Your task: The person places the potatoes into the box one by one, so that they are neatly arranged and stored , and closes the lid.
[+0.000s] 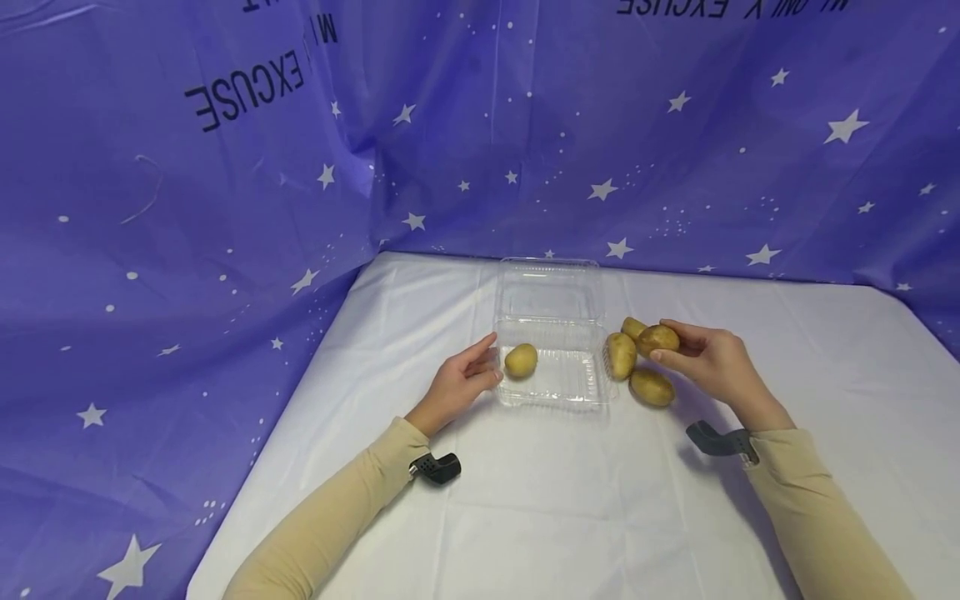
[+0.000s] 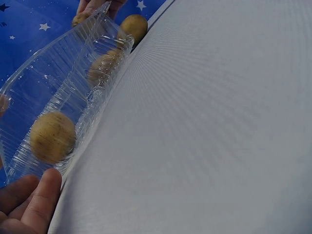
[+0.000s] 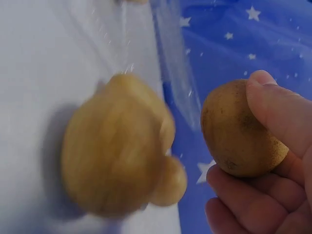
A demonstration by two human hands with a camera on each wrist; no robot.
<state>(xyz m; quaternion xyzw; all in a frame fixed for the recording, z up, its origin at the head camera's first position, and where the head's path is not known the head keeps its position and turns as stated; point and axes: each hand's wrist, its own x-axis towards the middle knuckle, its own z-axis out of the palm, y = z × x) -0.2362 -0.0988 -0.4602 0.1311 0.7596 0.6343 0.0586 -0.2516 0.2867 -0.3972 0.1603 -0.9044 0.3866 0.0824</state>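
My right hand (image 1: 716, 364) holds a potato (image 1: 659, 340) between thumb and fingers, raised over the loose potatoes; the right wrist view shows this potato (image 3: 241, 129) close up. Below it lie several more, among them a front potato (image 1: 652, 388) and a left potato (image 1: 621, 357) beside the container, with another potato (image 1: 632, 327) partly hidden behind. A clear plastic container (image 1: 558, 392) stands with its lid (image 1: 551, 292) folded back. One potato (image 1: 521, 361) sits at the left inside it. At the container's left side, my left hand (image 1: 457, 385) rests its fairly straight fingers.
A white cloth covers the table (image 1: 540, 508). Behind and to the left hangs a blue-purple curtain (image 1: 465, 125) with white stars, meeting the table's far edge. Each wrist carries a dark camera mount, such as the left mount (image 1: 438, 469).
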